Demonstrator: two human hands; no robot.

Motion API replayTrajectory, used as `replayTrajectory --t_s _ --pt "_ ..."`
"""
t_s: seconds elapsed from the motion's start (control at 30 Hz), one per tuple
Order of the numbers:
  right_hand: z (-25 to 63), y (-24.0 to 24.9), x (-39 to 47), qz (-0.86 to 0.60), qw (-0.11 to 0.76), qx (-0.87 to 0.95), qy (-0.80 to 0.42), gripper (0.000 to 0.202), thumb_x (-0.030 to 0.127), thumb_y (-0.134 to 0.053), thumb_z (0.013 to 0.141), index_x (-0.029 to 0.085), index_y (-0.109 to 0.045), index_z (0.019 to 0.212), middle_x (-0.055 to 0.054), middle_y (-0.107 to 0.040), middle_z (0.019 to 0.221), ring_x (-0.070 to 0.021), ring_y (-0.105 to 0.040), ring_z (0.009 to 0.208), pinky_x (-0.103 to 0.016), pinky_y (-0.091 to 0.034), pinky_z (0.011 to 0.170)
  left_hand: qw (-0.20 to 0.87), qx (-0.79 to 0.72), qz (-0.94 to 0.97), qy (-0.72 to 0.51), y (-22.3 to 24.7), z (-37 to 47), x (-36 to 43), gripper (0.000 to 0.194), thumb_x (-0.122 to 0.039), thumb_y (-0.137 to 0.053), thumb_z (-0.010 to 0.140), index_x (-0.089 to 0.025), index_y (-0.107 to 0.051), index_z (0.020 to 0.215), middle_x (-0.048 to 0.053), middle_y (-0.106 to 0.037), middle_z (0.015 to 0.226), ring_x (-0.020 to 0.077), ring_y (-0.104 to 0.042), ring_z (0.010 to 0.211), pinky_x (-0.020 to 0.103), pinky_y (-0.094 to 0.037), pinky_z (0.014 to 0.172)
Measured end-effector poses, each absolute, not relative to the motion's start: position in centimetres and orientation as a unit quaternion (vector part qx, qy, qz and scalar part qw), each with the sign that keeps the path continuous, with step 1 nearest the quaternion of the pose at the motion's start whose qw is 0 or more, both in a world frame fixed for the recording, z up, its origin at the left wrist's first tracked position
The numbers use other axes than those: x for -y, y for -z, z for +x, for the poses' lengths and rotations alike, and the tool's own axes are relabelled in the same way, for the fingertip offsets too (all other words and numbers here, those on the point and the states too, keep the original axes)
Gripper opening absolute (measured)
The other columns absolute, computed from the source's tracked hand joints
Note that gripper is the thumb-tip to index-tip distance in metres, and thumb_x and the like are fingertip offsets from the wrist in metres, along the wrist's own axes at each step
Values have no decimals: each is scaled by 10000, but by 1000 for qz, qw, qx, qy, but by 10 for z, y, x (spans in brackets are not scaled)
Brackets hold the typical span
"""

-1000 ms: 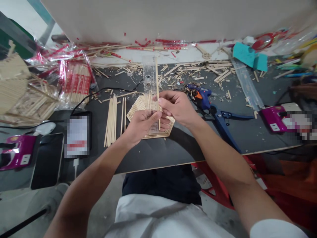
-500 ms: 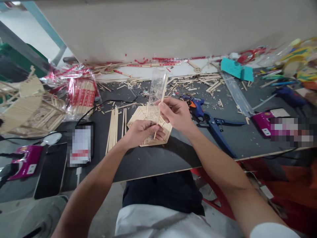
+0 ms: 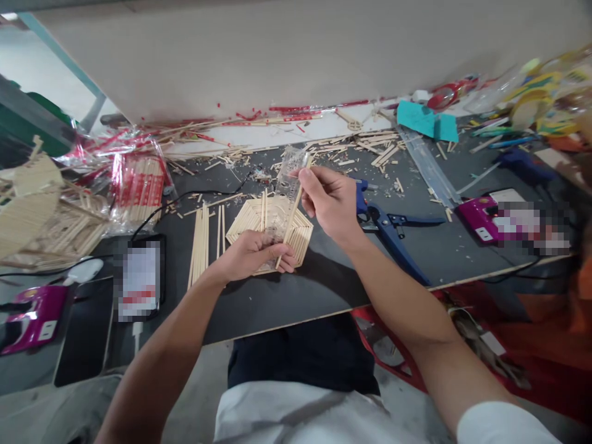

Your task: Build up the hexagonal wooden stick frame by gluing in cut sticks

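Note:
My left hand (image 3: 259,254) is closed round the lower end of a clear plastic ruler (image 3: 276,223), which looks like a stencil with cut-outs. Along the ruler's right edge lies a thin wooden stick (image 3: 291,223), its lower end at my left fingers. My right hand (image 3: 329,200) pinches the upper part of this stick between thumb and fingers, close to the ruler's far end. Beneath both hands a hexagonal panel of wooden sticks (image 3: 238,229) rests on the dark table, partly covered by my left hand and the ruler. Loose sticks (image 3: 198,243) lie left of the panel.
Blue cutters (image 3: 393,237) lie right of my right hand, partly behind it a blue glue gun (image 3: 361,192). Stick offcuts (image 3: 374,148) litter the back. Phones (image 3: 86,333), a purple power strip (image 3: 34,317) and a stick-built model (image 3: 32,209) stand left; a black cable (image 3: 198,192) crosses the table.
The ruler and stick have tilted lower and come down a little toward me. My right hand has slid nearer the stick's upper end. The whole view has shifted slightly.

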State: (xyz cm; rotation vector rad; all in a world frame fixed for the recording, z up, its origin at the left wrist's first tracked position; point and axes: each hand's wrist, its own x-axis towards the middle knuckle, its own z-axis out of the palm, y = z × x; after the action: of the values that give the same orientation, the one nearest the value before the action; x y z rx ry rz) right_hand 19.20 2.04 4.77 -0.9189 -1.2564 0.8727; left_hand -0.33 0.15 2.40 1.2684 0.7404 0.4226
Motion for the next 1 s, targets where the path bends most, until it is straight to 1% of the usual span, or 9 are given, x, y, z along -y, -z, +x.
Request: replayTrajectory --t_s 0.07,0.17,0.33,0.43,0.53,0.7,0.83,1.0 --pt "193 -47 -21 -406 624 548 -382 471 665 -648 903 205 -718 827 63 -460 541 -57 -381 416 -235 -320 406 716 -337 579 -195 -25 -2 -1 376 -477 -766 886 -101 -768 884 130 -801 870 192 -791 778 236 -644 705" --pt "193 -47 -22 -400 631 547 -378 459 655 -659 898 207 -724 824 63 -462 526 -58 -386 417 -231 -326 410 707 -346 583 -201 -27 1 0 344 -445 -768 885 -101 -769 863 125 -800 843 179 -784 749 223 -638 680" --pt "193 -44 -23 -398 634 555 -362 415 602 -657 925 208 -724 812 63 -469 533 -55 -390 399 -239 -320 402 701 -360 579 -209 -28 2 0 285 -396 -757 888 -113 -771 859 111 -807 856 181 -787 773 254 -653 745" --pt "193 -41 -24 -391 635 558 -365 403 588 -644 943 210 -722 826 59 -484 558 -51 -404 399 -235 -318 400 703 -352 584 -203 -27 0 0 311 -416 -755 889 -107 -772 858 121 -804 846 189 -786 760 265 -655 729" --pt "193 -39 -25 -376 638 557 -376 399 581 -640 951 207 -718 835 57 -503 574 -42 -410 395 -226 -320 395 709 -347 580 -199 -26 -2 -1 338 -445 -753 892 -109 -768 861 125 -802 847 191 -786 756 250 -647 695" --pt "193 -40 -25 -391 627 554 -384 434 615 -630 945 203 -715 837 53 -507 581 -44 -415 402 -221 -334 392 712 -347 576 -202 -27 -1 -1 350 -456 -776 874 -109 -762 838 113 -796 834 177 -781 748 221 -631 676" --pt "193 -40 -24 -408 620 551 -383 457 647 -635 925 204 -718 848 54 -503 575 -49 -413 409 -220 -355 401 710 -360 571 -202 -30 0 1 366 -465 -793 854 -101 -761 825 120 -795 820 182 -779 723 226 -628 652" --pt "192 -40 -24 -418 620 549 -372 455 638 -631 931 201 -708 828 54 -491 572 -50 -408 405 -228 -346 399 714 -363 564 -203 -28 -1 0 365 -471 -811 837 -108 -769 829 117 -798 808 186 -778 704 240 -636 639"
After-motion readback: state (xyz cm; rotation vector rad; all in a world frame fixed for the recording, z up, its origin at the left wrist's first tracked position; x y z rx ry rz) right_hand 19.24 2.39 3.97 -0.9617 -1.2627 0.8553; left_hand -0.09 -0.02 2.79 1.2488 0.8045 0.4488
